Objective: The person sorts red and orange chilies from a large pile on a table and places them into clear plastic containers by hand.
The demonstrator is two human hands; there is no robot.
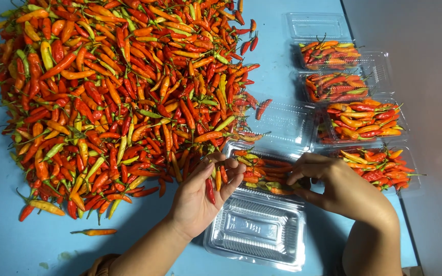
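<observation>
Item: my left hand [200,197], fingers loosely curled round a few red chillies [211,190]; right hand [333,186] half-closed (contents unclear) at the clear clamshell tray [262,176], right of the chilli heap [118,97].

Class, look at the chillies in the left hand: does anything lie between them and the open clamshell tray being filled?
Nothing visible does. The left hand holds a few chillies right beside the part-filled clamshell tray, whose lid is open; the right hand rests at its far side.

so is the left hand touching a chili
Touching. The head view shows the left hand with a red chili lying against its palm and fingers, beside the open clear tray.
</observation>
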